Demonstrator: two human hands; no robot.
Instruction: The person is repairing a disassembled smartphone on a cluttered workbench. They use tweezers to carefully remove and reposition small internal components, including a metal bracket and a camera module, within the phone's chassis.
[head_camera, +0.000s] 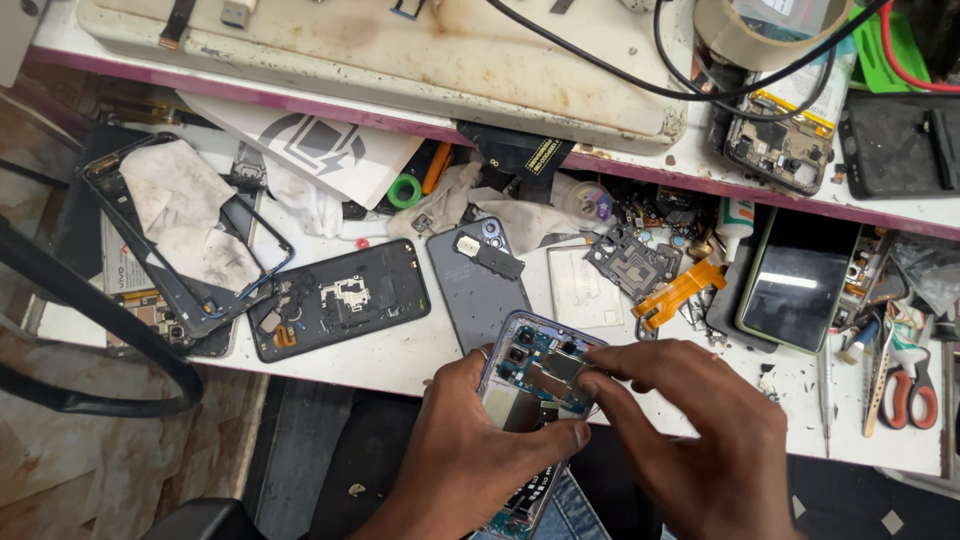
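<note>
Cradling opened phone (537, 385) in left hand (470, 455) off tabletop's (400, 355) near edge | long axis running away | right hand's (700, 440) fingertips (592, 362) pinching its circuit board

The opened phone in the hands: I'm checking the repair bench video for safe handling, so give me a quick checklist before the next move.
1. Left hand grips the opened phone firmly: ok.
2. Right hand fingers rest on the circuit board: ok.
3. Phone supported by the bench: not ok, held past its edge.
4. Grey back cover lies clear of the hands: ok.
5. Scissors within reach on the right: ok.
6. Screws all removed: cannot tell.
</note>
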